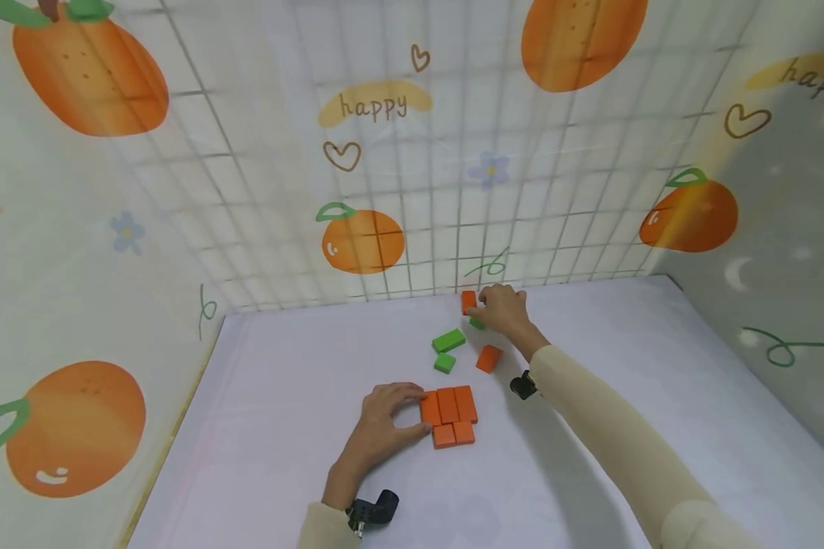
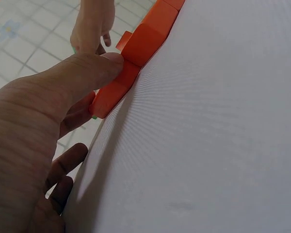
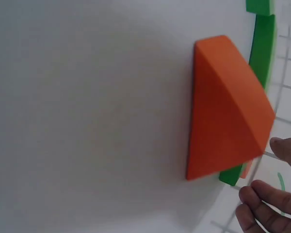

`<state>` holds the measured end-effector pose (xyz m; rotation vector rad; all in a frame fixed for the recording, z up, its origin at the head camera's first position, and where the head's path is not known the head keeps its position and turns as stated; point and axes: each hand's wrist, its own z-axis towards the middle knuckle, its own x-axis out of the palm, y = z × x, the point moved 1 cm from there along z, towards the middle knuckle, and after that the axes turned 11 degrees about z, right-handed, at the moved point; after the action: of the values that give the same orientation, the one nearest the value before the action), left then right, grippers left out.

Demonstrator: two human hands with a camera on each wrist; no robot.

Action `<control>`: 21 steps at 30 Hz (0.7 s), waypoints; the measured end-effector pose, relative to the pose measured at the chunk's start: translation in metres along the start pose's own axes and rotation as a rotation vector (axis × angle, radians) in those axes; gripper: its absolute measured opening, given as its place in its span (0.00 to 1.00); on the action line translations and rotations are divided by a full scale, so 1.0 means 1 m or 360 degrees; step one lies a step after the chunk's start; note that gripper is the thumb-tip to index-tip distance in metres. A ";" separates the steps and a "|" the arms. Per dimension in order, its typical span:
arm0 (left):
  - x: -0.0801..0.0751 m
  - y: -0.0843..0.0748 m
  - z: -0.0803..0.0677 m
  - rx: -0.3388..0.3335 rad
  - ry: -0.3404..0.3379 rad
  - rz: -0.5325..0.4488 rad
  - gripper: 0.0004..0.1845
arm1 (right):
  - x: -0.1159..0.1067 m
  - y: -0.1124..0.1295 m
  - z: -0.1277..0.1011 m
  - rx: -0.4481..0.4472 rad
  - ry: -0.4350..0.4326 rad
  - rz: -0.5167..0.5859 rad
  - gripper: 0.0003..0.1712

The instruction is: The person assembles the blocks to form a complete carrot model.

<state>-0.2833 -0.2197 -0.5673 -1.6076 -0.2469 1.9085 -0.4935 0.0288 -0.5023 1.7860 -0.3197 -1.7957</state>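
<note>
Several orange blocks (image 1: 449, 414) lie packed flat in a cluster on the white table (image 1: 281, 427). My left hand (image 1: 384, 428) grips the cluster's left edge, thumb (image 2: 87, 73) pressed on the orange blocks (image 2: 136, 58) and forefinger at the far corner. My right hand (image 1: 503, 309) reaches to the back wall and pinches a small orange block (image 1: 468, 301), with a green block (image 1: 477, 323) under its fingers. In the right wrist view a loose orange block (image 3: 228, 126) fills the frame, green blocks (image 3: 263, 43) lie behind it, and my fingertips (image 3: 266, 208) curl at the lower right.
Two loose green blocks (image 1: 449, 340) (image 1: 444, 363) and one loose orange block (image 1: 488, 357) lie between the hands. Walls of fruit-print sheet over a wire grid (image 1: 453, 229) close the table at the back, left and right.
</note>
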 end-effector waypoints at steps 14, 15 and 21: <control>-0.003 -0.001 -0.002 0.0016 0.0006 0.0040 0.26 | 0.014 0.011 0.015 0.0179 0.0018 -0.0190 0.26; -0.003 -0.001 -0.002 0.0013 0.0005 0.0045 0.26 | 0.015 0.011 0.016 0.0182 0.0018 -0.0192 0.25; -0.002 0.001 0.000 0.0015 0.0006 0.0046 0.26 | 0.016 0.010 0.016 0.0113 -0.0030 -0.0077 0.16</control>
<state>-0.2834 -0.2215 -0.5661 -1.6168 -0.2141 1.9253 -0.5061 0.0085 -0.5093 1.8411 -0.3545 -1.8571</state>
